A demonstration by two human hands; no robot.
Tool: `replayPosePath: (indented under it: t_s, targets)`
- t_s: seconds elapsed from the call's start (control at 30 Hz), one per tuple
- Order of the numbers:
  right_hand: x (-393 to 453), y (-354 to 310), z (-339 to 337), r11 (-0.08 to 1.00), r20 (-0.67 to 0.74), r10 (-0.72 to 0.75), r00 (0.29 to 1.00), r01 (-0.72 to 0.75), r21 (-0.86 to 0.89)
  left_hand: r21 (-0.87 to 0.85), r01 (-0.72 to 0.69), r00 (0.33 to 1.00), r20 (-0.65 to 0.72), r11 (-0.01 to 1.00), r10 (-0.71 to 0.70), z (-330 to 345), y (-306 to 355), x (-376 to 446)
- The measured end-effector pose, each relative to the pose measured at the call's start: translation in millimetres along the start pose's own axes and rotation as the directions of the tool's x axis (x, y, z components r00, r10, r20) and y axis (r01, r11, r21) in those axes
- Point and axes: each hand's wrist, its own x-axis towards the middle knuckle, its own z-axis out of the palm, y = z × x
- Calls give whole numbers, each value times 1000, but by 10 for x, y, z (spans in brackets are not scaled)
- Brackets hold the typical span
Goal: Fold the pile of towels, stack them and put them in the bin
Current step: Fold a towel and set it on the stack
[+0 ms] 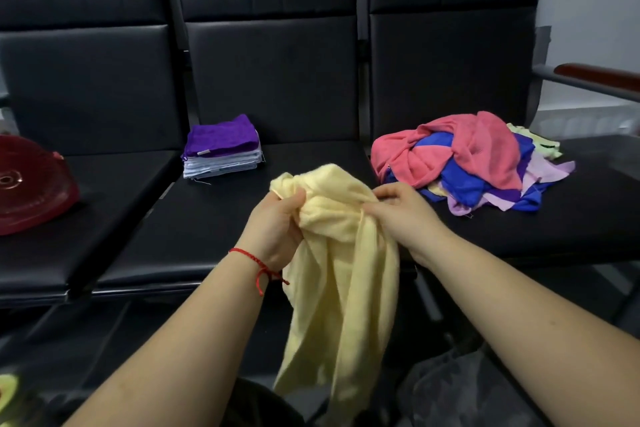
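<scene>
Over the front edge of the bench (221, 232), at the middle seat, the person is holding a pale yellow towel (343, 253) up off the surface. The left hand (277, 222) is gripping a bunched top corner w/ fingers curled round the cloth; the right hand (398, 208) is pinching the upper edge just beside it. Most of the towel is hanging down past the bench edge toward the person's lap, twisted and crumpled, not yet opened flat.

Risks as I'm reading them: both hands are sitting close together on a wad, not on two clear corners, so if the person is spreading it from here the fold is prob. coming out skewed, w/ a hidden twist inside. The hanging tail is also trailing low and could drag on the floor or catch under the seat edge.

The folded stack (221, 152), purple on top, is sitting toward the back of the middle seat, near its left edge; its layers are looking a bit uneven, so a lumpy towel added on top could be tipping it. The unfolded pile (464, 163), pink, blue, lilac, is lying on the right seat near its front left corner, some cloth close to the edge, so tugging one out could be pulling others off. A red bin (31, 191) is lying on the left seat, partly out of view; can't tell which way it's facing.
</scene>
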Motion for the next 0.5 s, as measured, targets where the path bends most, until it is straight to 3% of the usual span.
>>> replayPosePath:
  t_s: [0.1,0.17,0.23,0.33,0.5]
  targets:
    - [141,71,-92,995,-97,67,993,-59,84,81,-37,999,-20,996,38,-7,-6,-17]
    - [95,39,-88,995,-147,-62,987,73,72,133,-47,997,-46,990,54,5,-18,-43]
    - [-22,-17,-45,956,-182,-290,940,293,-9,184,-58,996,-61,981,70,9,-36,-57]
    - [-232,-69,112,880,-15,-452,892,444,-170,260,-93,991,-65,961,114,24,-49,-98]
    - [-315,-6,303,869,3,-404,915,385,-311,357,-144,984,-46,923,172,22,-67,-132]
